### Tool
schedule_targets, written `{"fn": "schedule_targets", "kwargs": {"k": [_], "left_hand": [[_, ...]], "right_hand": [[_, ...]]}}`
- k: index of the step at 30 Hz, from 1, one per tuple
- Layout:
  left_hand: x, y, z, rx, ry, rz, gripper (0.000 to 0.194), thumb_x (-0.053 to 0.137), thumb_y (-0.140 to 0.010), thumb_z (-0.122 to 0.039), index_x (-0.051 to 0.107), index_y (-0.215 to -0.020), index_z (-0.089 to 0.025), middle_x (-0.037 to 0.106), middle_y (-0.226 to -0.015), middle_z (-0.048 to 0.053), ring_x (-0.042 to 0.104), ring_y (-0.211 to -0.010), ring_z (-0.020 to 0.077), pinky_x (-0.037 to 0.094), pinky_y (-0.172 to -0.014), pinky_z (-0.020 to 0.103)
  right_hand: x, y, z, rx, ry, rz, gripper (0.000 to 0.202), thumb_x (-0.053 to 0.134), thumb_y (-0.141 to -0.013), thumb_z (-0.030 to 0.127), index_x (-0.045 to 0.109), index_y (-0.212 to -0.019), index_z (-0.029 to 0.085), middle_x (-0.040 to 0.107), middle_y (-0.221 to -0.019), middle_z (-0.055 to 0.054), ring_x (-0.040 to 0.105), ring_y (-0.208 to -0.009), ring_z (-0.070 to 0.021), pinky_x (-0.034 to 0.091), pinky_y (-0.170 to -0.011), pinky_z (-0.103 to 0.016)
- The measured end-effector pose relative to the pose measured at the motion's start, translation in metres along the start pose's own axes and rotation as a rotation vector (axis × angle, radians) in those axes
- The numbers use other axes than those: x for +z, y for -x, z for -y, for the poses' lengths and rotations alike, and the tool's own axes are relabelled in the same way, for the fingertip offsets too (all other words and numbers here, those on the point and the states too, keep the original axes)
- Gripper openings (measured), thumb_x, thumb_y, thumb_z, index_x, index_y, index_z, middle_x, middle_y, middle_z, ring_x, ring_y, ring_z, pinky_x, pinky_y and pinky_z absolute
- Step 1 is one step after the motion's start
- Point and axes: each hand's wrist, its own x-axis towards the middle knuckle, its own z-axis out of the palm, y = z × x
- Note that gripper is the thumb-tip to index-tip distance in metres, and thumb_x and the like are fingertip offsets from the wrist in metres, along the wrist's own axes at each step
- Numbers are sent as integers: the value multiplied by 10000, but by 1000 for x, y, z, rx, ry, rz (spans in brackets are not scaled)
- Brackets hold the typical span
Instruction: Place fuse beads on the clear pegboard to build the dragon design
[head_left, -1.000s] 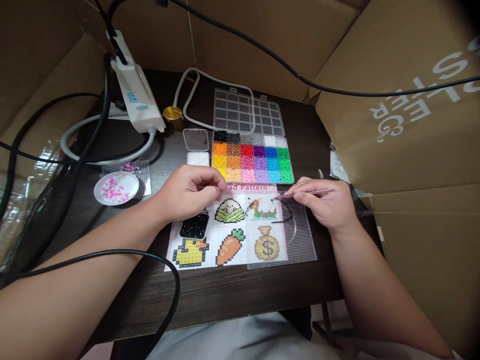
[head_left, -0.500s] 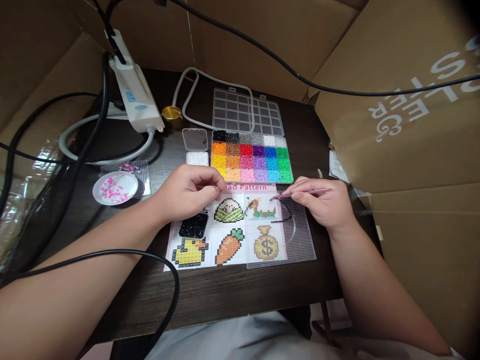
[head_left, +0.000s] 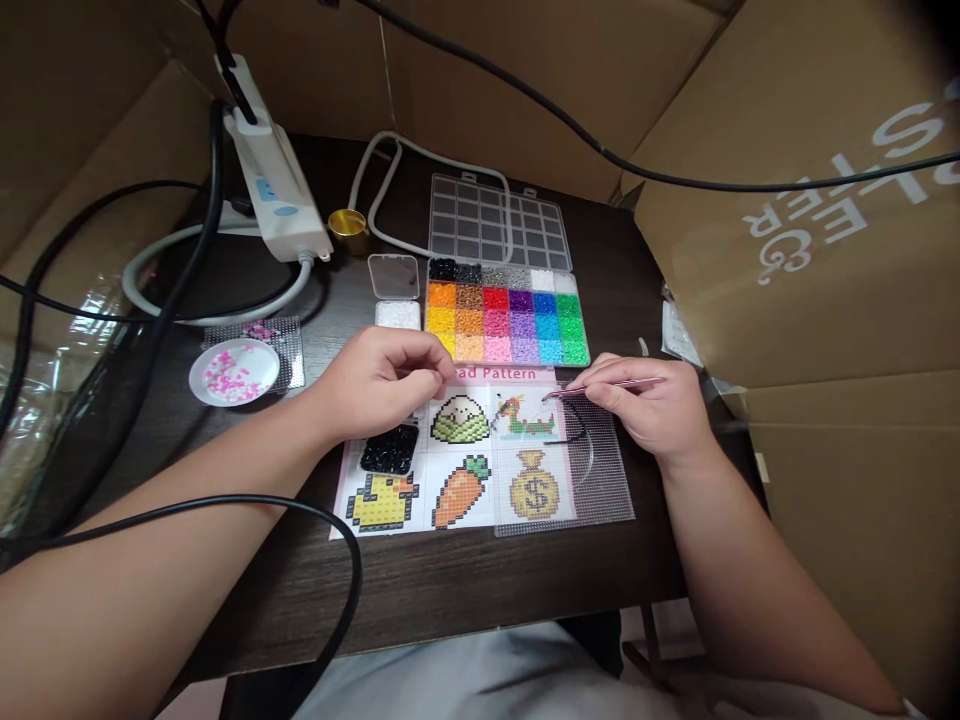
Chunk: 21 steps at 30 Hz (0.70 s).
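My right hand (head_left: 649, 400) grips pink tweezers (head_left: 626, 384), their tips low over the clear pegboard (head_left: 604, 480). Any bead between the tips is too small to make out. Under the pegboard's left part lies a bead pattern sheet (head_left: 457, 462) with a dragon boat, a money bag, a carrot and other pictures. My left hand (head_left: 386, 380) rests curled at the sheet's upper left, thumb and fingers closed; whatever may be in them is hidden. Just below it sits a small open box of black beads (head_left: 389, 450). A few dark beads stand on the pegboard beside the dragon.
Behind the sheet stands an open bead case (head_left: 508, 312) with many colours, its lid (head_left: 499, 222) folded back. A small box of white beads (head_left: 397, 314) is beside it. At left are a white dish (head_left: 234, 372), a power strip (head_left: 277, 190) and black cables (head_left: 330, 515). Cardboard walls surround the table.
The whole view has shifted slightly. Both hands and the tweezers keep nearly the same place over the sheet and pegboard.
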Motion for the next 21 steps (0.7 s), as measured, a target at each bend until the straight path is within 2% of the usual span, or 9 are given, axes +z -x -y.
{"fn": "schedule_targets", "kwargs": {"k": [6, 12, 21], "left_hand": [[1, 1, -1, -18, 11, -4, 99, 577, -679, -184, 675, -697, -183, 693, -638, 14, 596, -604, 131, 458, -577, 228], [0, 1, 1, 0, -11, 0, 106, 573, -687, -190, 676, -706, -178, 693, -649, 23, 612, -632, 144, 465, -611, 243], [0, 0, -1, -57, -32, 7, 111, 579, -683, -220, 684, -711, -196, 681, -648, 27, 586, -590, 150, 438, -548, 251]], "right_hand": [[0, 0, 1, 14, 5, 4, 62, 770, -845, 280, 828, -823, 277, 796, -835, -38, 732, -786, -200, 595, -725, -353], [0, 0, 3, 5, 0, 9, 67, 768, -848, 265, 830, -827, 279, 794, -832, -35, 729, -776, -190, 592, -705, -335], [0, -1, 3, 15, 16, 4, 60, 774, -840, 268, 828, -816, 261, 792, -824, -43, 730, -773, -188, 589, -694, -324]]}}
